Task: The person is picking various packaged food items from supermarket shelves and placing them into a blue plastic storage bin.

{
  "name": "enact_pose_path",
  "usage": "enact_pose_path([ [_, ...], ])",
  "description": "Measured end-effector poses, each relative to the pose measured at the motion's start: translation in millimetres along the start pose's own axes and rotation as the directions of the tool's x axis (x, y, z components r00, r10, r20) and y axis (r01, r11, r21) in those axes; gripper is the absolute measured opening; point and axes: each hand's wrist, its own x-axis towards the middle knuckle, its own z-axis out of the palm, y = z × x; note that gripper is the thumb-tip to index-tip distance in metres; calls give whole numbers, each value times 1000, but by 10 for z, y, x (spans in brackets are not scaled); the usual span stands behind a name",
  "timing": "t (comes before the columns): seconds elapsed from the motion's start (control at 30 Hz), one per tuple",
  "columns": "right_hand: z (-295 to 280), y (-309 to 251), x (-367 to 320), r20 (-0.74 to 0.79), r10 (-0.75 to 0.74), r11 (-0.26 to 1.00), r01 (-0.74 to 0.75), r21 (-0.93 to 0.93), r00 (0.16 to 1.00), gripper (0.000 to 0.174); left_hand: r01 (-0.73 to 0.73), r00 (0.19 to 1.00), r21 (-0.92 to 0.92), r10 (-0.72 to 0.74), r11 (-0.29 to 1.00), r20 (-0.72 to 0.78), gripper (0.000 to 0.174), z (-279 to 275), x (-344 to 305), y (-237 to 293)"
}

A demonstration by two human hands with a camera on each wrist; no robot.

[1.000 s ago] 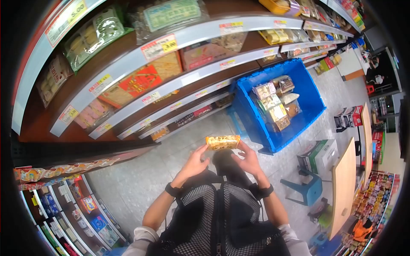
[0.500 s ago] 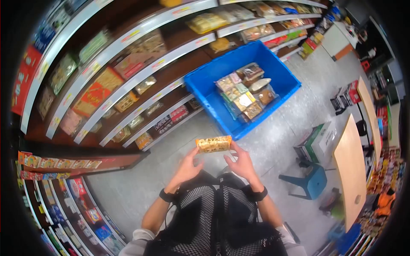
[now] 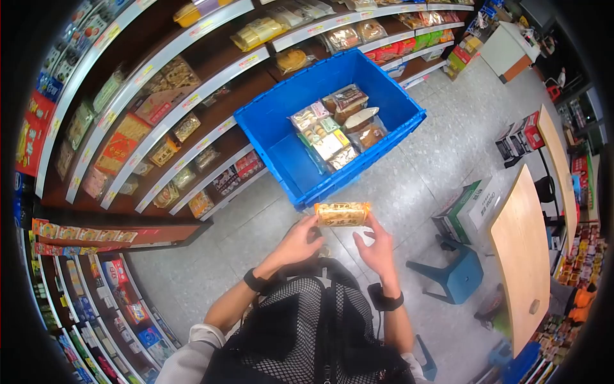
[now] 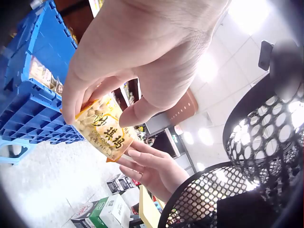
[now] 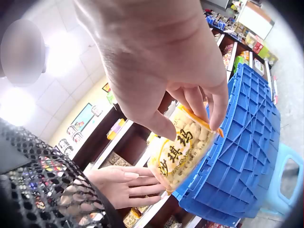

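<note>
A packet of sachima [image 3: 343,214], clear wrap with orange ends and dark lettering, is held level in front of the body, short of the blue crate. My left hand [image 3: 299,241] pinches its left end. At the opposite end, my right hand [image 3: 376,246] has its fingertips on the wrapper. In the left wrist view the left thumb [image 4: 137,113] lies near the printed face, with fingers behind the packet [image 4: 105,130]. The right wrist view has the right thumb [image 5: 164,126] and curled fingers around one end of the packet [image 5: 183,147].
A blue crate [image 3: 275,173] holding several packaged snacks [image 3: 329,144] stands ahead, beside stocked shelves [image 3: 192,96] on the left. To the right are a blue stool [image 3: 457,275], a white and green carton [image 3: 470,208] and a wooden tabletop [image 3: 521,249].
The view has swung so that the crate now sits further left and nearer in front. Both hands still hold the sachima packet, now close to the crate's near edge.
</note>
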Motion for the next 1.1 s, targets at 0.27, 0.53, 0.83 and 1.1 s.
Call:
enact_pose_path([
  [0.27, -314, 203, 916, 47, 33, 995, -29, -94, 998, 63, 95, 992, -130, -84, 987, 90, 56, -133, 957, 330],
  [0.53, -519, 230, 1858, 95, 18, 998, -12, -64, 995, 64, 45, 999, -97, -47, 994, -13, 53, -355, 1785, 391],
  [0.83, -368, 145, 3029, 350, 69, 993, -32, -111, 934, 54, 133, 926, -259, -213, 957, -313, 49, -590, 2464, 208],
  [1.1, 330, 625, 4430, 730, 197, 897, 181, -404, 655, 45, 261, 822, -380, -410, 888, -395, 53, -723, 3134, -451],
])
